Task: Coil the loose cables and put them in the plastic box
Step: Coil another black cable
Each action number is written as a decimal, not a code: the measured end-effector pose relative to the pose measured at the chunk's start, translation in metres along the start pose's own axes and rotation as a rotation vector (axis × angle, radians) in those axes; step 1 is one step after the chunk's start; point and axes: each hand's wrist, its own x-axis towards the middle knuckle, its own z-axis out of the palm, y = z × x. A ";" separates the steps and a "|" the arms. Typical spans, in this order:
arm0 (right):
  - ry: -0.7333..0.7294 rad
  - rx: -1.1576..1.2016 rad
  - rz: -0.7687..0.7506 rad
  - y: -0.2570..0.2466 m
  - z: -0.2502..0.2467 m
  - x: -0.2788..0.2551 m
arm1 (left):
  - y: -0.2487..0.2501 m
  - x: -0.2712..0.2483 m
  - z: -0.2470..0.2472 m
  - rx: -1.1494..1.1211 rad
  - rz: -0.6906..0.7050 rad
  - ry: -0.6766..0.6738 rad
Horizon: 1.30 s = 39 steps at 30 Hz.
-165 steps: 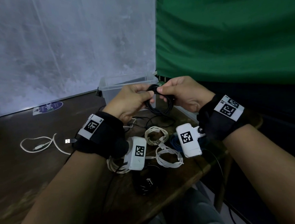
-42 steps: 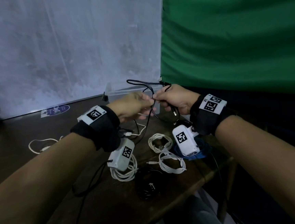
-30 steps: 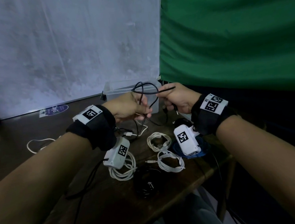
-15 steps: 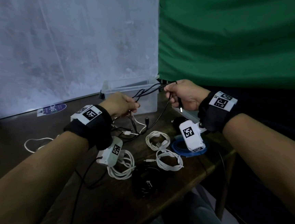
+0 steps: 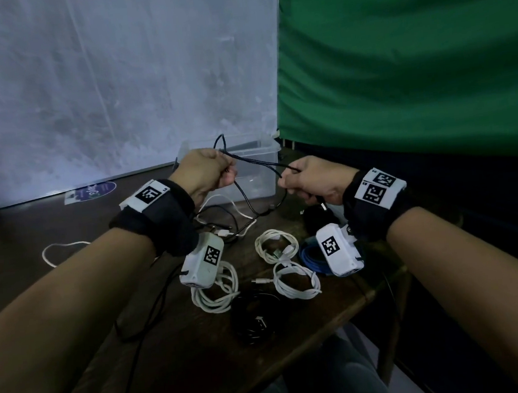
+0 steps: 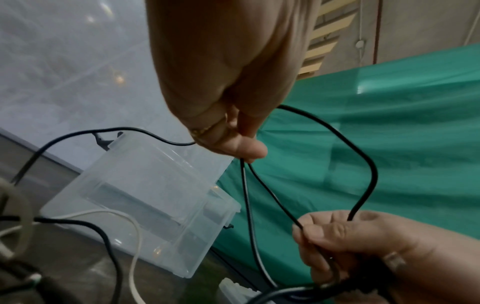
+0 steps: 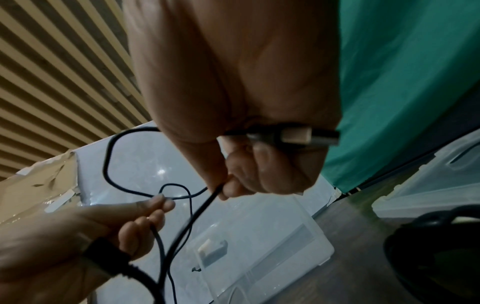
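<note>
A thin black cable (image 5: 258, 162) stretches in two strands between my hands, above the table and in front of the clear plastic box (image 5: 263, 185). My left hand (image 5: 229, 170) pinches it, with a small loop standing above the fist; a slack length hangs down to the table. My right hand (image 5: 284, 181) grips the other side. In the left wrist view the left fingertips (image 6: 244, 148) pinch the cable (image 6: 363, 164), which loops over to the right hand (image 6: 350, 242). In the right wrist view the cable's USB plug (image 7: 298, 136) sticks out of the right fist.
Coiled white cables (image 5: 276, 245) (image 5: 296, 284) (image 5: 216, 291), a blue coil (image 5: 309, 254) and a black coil (image 5: 256, 318) lie on the dark wooden table below my wrists. A loose white cable (image 5: 62, 251) lies at the left. The table's front edge (image 5: 354, 300) is close.
The black cable, held earlier as a tight coil between touching hands, is now loose. Over the last second my hands drew apart and the strands pulled out between them.
</note>
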 end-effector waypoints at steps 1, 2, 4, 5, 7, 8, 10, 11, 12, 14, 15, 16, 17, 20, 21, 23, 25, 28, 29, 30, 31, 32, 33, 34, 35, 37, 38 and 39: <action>0.003 -0.017 -0.001 0.000 0.001 0.000 | 0.000 0.000 0.000 -0.021 0.001 0.010; 0.011 -0.032 -0.004 -0.001 0.001 0.000 | 0.000 0.000 0.001 -0.043 -0.004 0.017; 0.028 -0.046 -0.008 -0.002 0.002 0.000 | -0.001 0.000 0.001 -0.071 -0.019 0.016; 0.035 -0.038 -0.007 -0.002 0.002 0.000 | -0.001 0.000 0.002 -0.075 -0.020 0.008; 0.044 0.011 -0.004 -0.001 0.002 0.000 | -0.001 -0.001 0.003 -0.076 -0.004 -0.005; 0.037 0.044 -0.002 -0.001 0.003 -0.001 | -0.001 0.000 0.004 -0.082 0.006 -0.011; 0.009 0.109 0.010 -0.002 0.004 -0.003 | -0.001 0.000 0.005 -0.108 0.024 -0.014; 0.006 0.137 0.028 -0.004 0.004 -0.004 | -0.001 0.000 0.006 -0.123 0.032 -0.014; 0.011 0.162 0.051 -0.005 0.004 -0.004 | -0.001 0.000 0.007 -0.134 0.040 -0.019; 0.014 0.193 0.088 -0.008 0.003 -0.005 | -0.002 0.000 0.007 -0.123 0.059 -0.036; 0.006 0.205 0.095 -0.008 0.003 -0.005 | -0.002 0.000 0.007 -0.108 0.071 -0.044; -0.004 0.224 0.092 -0.008 0.002 -0.005 | -0.001 0.000 0.007 -0.096 0.080 -0.049; -0.012 0.250 0.085 -0.008 0.002 -0.006 | -0.001 -0.001 0.007 -0.092 0.087 -0.054; -0.038 0.310 0.100 -0.006 0.002 -0.007 | 0.001 -0.003 0.008 -0.103 0.104 -0.079; -0.048 0.308 0.106 -0.005 0.003 -0.007 | 0.002 -0.004 0.008 -0.106 0.108 -0.091; -0.049 0.296 0.086 -0.003 0.006 -0.007 | 0.003 -0.006 0.009 -0.110 0.115 -0.119; -0.036 0.309 0.057 -0.003 0.007 -0.005 | 0.002 -0.007 0.010 -0.107 0.128 -0.147; -0.027 0.357 0.052 -0.004 0.007 -0.004 | -0.002 -0.008 0.011 -0.079 0.147 -0.175; -0.025 0.349 0.057 -0.004 0.007 -0.004 | -0.004 -0.008 0.012 -0.068 0.154 -0.183; -0.026 0.330 0.066 -0.005 0.007 -0.004 | -0.005 -0.008 0.012 -0.060 0.159 -0.190; -0.029 0.312 0.074 -0.005 0.008 -0.004 | -0.005 -0.009 0.013 -0.055 0.161 -0.196; -0.030 0.306 0.077 -0.005 0.009 -0.004 | -0.005 -0.009 0.014 -0.052 0.161 -0.198; -0.029 0.314 0.077 -0.004 0.010 -0.004 | -0.005 -0.010 0.015 -0.047 0.162 -0.199; -0.028 0.331 0.074 -0.005 0.010 -0.003 | -0.004 -0.011 0.016 -0.037 0.164 -0.198; -0.025 0.350 0.072 -0.005 0.010 -0.002 | -0.004 -0.012 0.017 -0.026 0.162 -0.198; -0.021 0.381 0.065 -0.006 0.011 -0.003 | -0.003 -0.013 0.019 -0.023 0.129 -0.205; -0.013 0.384 0.058 -0.007 0.011 -0.003 | -0.003 -0.013 0.020 -0.035 0.102 -0.213; -0.005 0.382 0.053 -0.008 0.011 -0.003 | -0.003 -0.013 0.020 -0.045 0.079 -0.224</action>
